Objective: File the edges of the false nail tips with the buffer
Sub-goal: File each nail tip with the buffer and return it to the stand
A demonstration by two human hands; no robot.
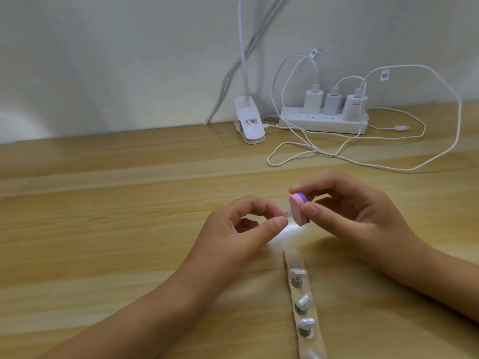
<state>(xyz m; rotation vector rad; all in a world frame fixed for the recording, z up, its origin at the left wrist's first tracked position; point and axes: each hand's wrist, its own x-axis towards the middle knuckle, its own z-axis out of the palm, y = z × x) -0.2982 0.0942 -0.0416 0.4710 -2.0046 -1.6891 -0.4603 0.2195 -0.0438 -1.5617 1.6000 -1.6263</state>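
The filing step is in progress on one tip. The left hand [241, 226] pinches a small clear false nail tip [287, 213] between thumb and forefinger, with the other fingers curled loosely beneath. The right hand [363, 211] grips the buffer [298, 207], a small pink and purple block, between the thumb on its near side and the fingers on its top and far side. The pink face of the buffer is turned toward the tip and appears to touch its edge, but the contact point is too small to confirm. Both hands are raised just above the table [116, 193], near its middle. Directly below them, toward the person, lies a tan holder strip [312, 313]. At least four mounted tips [303, 301] sit on it in a row, and round metal studs show beside them. The uppermost position on the strip appears to carry no tip, which suggests that the held tip belongs there. The frame does not show which mounted tips are already filed, because their edges are too small and blurred to judge. The task is therefore judged part done at most, with this tip in hand and the row on the strip possibly left to work. A power strip [324, 124] and a clip lamp base [250, 125] stand well apart at the wall.
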